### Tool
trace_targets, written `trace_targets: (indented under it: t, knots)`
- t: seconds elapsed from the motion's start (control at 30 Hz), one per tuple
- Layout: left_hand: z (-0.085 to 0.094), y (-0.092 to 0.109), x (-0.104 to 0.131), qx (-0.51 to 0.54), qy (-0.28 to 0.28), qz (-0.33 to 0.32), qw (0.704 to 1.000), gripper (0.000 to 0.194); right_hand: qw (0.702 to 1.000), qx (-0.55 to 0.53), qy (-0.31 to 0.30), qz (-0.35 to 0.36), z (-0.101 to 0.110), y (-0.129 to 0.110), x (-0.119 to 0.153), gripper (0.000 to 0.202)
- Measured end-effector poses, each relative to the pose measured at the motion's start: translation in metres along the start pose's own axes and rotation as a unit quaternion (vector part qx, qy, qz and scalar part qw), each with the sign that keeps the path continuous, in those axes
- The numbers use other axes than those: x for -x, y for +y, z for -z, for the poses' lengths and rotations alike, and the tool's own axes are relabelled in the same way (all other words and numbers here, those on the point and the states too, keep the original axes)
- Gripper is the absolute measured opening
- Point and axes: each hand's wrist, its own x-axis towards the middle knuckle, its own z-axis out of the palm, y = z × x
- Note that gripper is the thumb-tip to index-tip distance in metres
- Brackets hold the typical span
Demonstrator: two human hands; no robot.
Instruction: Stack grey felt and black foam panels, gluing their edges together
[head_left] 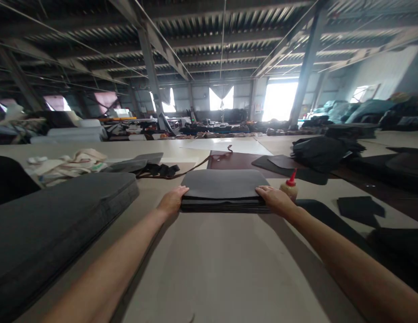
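Note:
A neat stack of dark grey flat sheets (224,207) lies ahead of me on the pale table. Its top sheet (225,184) bows slightly, with a thin dark gap under its near edge. My left hand (173,200) is closed on that sheet's left near corner, thumb and fingers at the edge. At the right near corner, my right hand (276,200) grips the same sheet. Just beyond my right wrist stands a squeeze bottle (289,190) with a red nozzle and yellowish contents. The undersides of my fingers are partly hidden.
To the left is a thick dark grey fabric pile (60,215), with crumpled cream cloth (77,163) behind it. A brown strap (195,168) trails behind the stack. Dark cut pieces (360,210) and a black bundle (325,152) lie to the right on the table (225,269).

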Motion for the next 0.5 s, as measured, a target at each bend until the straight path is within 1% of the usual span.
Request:
trace_targets:
  t: [0.17, 0.27, 0.37, 0.43, 0.5]
  knots:
    - [0.008, 0.006, 0.008, -0.007, 0.007, -0.013, 1.000, 0.056, 1.000, -0.002, 0.004, -0.010, 0.003, -0.002, 0.009, 0.043]
    - [0.008, 0.010, 0.013, -0.017, -0.004, -0.012, 1.000, 0.059, 1.000, -0.009, 0.003, -0.005, 0.003, -0.006, 0.014, 0.042]
    - [0.010, 0.013, 0.017, -0.030, -0.022, -0.003, 0.999, 0.062, 1.000, -0.019, -0.002, 0.000, 0.003, -0.010, 0.013, 0.042]
    - [0.015, 0.017, 0.021, -0.028, -0.034, -0.006, 0.999, 0.065, 1.000, -0.020, -0.005, -0.012, 0.007, -0.014, 0.013, 0.043]
    - [0.023, 0.023, 0.025, -0.019, -0.040, -0.013, 0.999, 0.065, 0.999, -0.011, -0.011, -0.029, 0.016, -0.020, 0.018, 0.044]
